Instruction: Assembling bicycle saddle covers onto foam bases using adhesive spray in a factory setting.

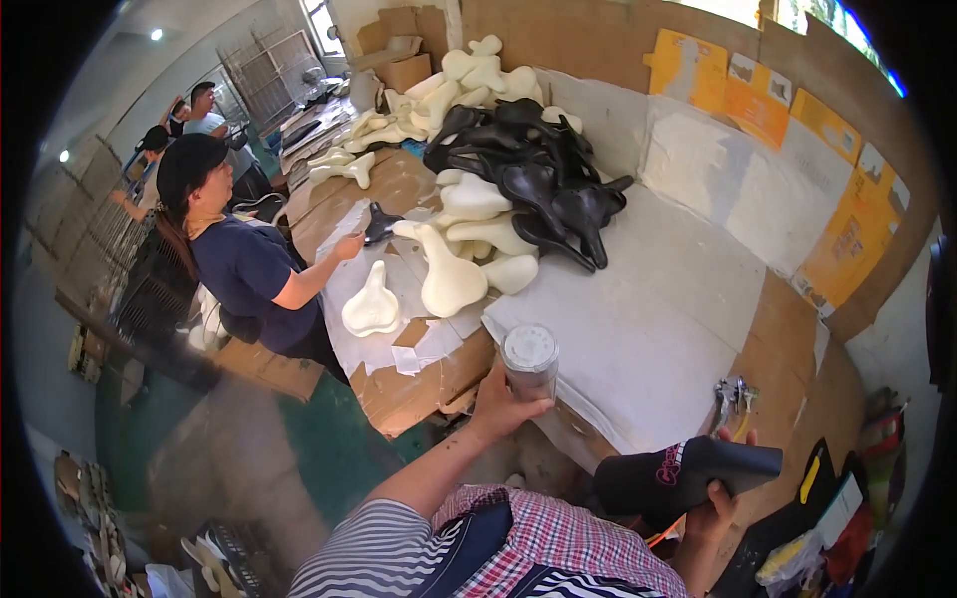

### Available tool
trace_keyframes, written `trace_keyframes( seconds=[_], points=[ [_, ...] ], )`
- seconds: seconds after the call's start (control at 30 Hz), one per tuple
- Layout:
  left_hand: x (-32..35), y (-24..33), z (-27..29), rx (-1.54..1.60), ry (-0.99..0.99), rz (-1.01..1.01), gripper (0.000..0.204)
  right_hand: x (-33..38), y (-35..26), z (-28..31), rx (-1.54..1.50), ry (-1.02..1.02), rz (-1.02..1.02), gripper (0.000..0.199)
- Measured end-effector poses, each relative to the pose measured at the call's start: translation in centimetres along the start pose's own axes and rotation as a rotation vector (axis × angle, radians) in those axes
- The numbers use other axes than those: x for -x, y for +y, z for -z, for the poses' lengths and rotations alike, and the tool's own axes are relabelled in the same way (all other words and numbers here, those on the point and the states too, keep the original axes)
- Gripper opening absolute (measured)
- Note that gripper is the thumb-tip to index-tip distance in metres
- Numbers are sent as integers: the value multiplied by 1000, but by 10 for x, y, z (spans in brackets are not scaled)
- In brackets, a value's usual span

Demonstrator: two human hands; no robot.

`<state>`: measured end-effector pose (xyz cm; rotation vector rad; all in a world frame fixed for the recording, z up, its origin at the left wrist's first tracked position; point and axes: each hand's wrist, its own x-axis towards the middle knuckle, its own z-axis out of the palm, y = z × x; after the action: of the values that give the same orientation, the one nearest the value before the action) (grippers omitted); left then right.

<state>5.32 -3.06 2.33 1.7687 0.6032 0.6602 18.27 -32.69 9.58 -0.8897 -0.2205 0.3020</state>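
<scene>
My left hand [501,407] grips a clear cylindrical jar [529,361] with a pale lid, held just above the near edge of the workbench [638,339]. My right hand [720,498] holds a black bicycle saddle [686,475] with a pink mark on its side, low at my right, off the bench edge. A heap of black saddles [533,169] and cream foam saddle shapes [454,274] lies on the bench beyond the jar.
A co-worker in a dark shirt and cap [239,259] stands at the bench's left side, one hand on a black piece [379,224]. Other people [189,115] work farther back. A metal spray gun [733,394] lies near the right edge. Cardboard lines the wall [837,209].
</scene>
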Motion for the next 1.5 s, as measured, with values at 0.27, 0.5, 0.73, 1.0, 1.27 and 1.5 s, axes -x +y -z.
trace_keyframes(
  seconds=[0.27,0.5,0.73,1.0,1.27,1.5],
  points=[
    [-16,30,-109,-38,-308,-109,60,-4,-86,94,5,132,68,98],
    [27,149,-337,266,-906,-121,67,113,-191,237,35,477,389,95],
    [180,254,-592,481,-1452,142,51,260,-210,299,18,1059,697,92],
    [374,269,-871,705,-1437,-246,73,326,-173,303,-9,1534,798,95],
    [441,228,-944,415,-1303,-675,70,349,-160,325,-142,1796,781,100],
    [435,190,-944,225,-1482,-709,77,316,-179,351,9,1601,704,98]
  ],
)
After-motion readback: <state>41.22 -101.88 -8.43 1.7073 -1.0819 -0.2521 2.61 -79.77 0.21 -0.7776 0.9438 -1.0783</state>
